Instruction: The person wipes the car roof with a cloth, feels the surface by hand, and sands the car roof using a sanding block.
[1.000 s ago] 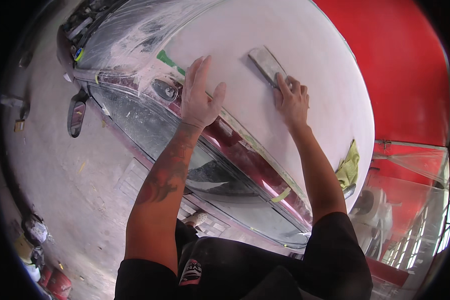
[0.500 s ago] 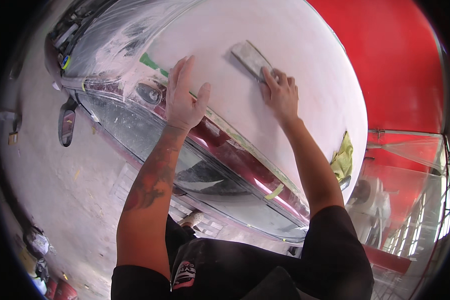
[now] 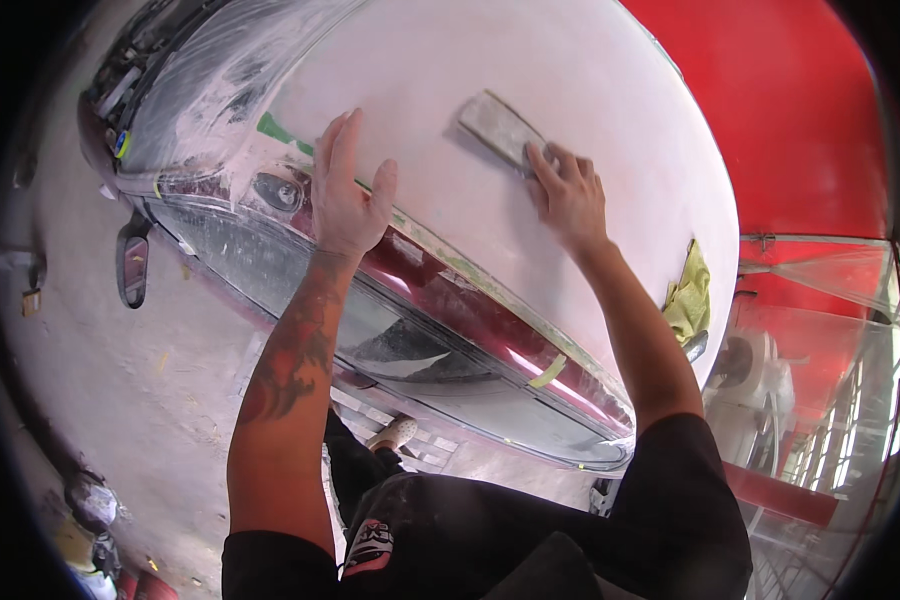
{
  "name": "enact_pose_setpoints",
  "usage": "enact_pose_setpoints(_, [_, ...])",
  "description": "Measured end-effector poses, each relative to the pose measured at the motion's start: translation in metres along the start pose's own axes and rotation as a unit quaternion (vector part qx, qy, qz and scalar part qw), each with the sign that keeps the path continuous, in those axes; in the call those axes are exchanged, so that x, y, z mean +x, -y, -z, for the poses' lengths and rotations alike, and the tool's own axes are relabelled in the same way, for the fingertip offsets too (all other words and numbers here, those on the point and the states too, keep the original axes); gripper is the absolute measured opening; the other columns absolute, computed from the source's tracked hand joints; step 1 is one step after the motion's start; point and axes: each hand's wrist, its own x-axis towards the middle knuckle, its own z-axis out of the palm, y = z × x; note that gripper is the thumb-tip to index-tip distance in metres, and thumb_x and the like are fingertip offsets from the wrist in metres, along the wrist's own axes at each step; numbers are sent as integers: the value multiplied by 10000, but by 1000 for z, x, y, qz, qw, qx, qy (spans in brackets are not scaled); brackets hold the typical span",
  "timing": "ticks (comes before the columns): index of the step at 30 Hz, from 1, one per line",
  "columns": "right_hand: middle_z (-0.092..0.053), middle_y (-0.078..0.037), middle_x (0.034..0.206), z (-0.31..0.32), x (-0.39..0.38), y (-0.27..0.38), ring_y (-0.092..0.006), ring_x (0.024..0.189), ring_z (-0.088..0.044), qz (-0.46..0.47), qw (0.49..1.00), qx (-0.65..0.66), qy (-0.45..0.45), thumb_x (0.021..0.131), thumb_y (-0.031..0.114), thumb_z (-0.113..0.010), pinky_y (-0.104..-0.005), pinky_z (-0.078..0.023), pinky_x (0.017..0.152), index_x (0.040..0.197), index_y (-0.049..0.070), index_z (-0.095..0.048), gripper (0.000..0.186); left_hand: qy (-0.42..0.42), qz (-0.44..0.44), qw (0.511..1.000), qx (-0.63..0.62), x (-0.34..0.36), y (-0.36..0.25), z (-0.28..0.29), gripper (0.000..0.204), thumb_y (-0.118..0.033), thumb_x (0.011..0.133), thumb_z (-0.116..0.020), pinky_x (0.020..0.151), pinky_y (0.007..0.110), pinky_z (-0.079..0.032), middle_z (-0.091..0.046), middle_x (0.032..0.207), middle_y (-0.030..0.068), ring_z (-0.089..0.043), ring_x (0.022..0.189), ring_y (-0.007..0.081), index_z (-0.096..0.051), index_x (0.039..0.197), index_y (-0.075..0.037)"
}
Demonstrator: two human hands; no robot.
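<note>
White, dusty filler or primer covers the big curved car panel that fills the upper middle of the frame. The right hand is a little right of centre, high in the picture. Its fingers are closed on the near end of a flat grey sanding block, and the block lies flat against the white surface, pointing to the upper left. The left hand is left of centre, well apart from the block. It holds nothing; the fingers are straight and close together, and the palm rests flat on the panel near its lower edge, where the white meets a dark red strip of the car body. This strip runs diagonally from the middle left down to the lower right. Just left of the left hand there is a small piece of green tape on the panel. Clear plastic sheeting covers the car in the upper left of the frame. A crumpled yellow cloth hangs at the right edge of the panel. Below the car, the grey concrete floor takes the left side of the picture. A red wall fills the upper right corner. Both forearms come in from the lower edge, and the left one has a tattoo.
</note>
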Motion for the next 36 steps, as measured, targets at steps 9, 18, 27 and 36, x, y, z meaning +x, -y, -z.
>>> enact_pose_setpoints(9, [-538, -122, 1341, 13, -100, 8, -341, 1091, -536, 7, 998, 52, 27, 749, 134, -734, -474, -468, 890, 1380, 232, -578, 657, 15, 15, 1000, 10, -1, 1, 13, 578, -188, 918, -622, 1102, 443, -367, -461, 1403, 215, -452, 1298, 373, -432, 1424, 16])
enact_pose_setpoints(18, [-588, -99, 1191, -8, 26, 38, -307, 932, -553, -7, 1000, 9, -29, 857, 230, -679, -453, -479, 747, 1324, 337, -605, 485, -5, 13, 1000, 17, 0, -1, -3, 588, -225, 884, -667, 1055, 459, -422, -486, 1377, 210, -478, 1272, 384, -473, 1406, -39])
enact_pose_setpoints(27, [-567, -144, 1256, 43, -156, 0, -297, 932, -537, 56, 995, 77, 27, 772, 120, -721, -408, -442, 842, 1280, 268, -674, 532, 0, 8, 1000, 18, 3, -1, 4, 604, -247, 869, -676, 1045, 449, -432, -495, 1368, 204, -491, 1260, 379, -482, 1403, -44])
enact_pose_setpoints(36, [-573, -119, 1228, 16, -66, 68, -291, 892, -538, 83, 993, 84, -12, 835, 167, -690, -413, -442, 772, 1306, 313, -629, 497, -24, 10, 999, 21, -5, 9, 9, 578, -238, 874, -672, 1037, 436, -441, -501, 1366, 195, -513, 1238, 373, -498, 1388, -38])
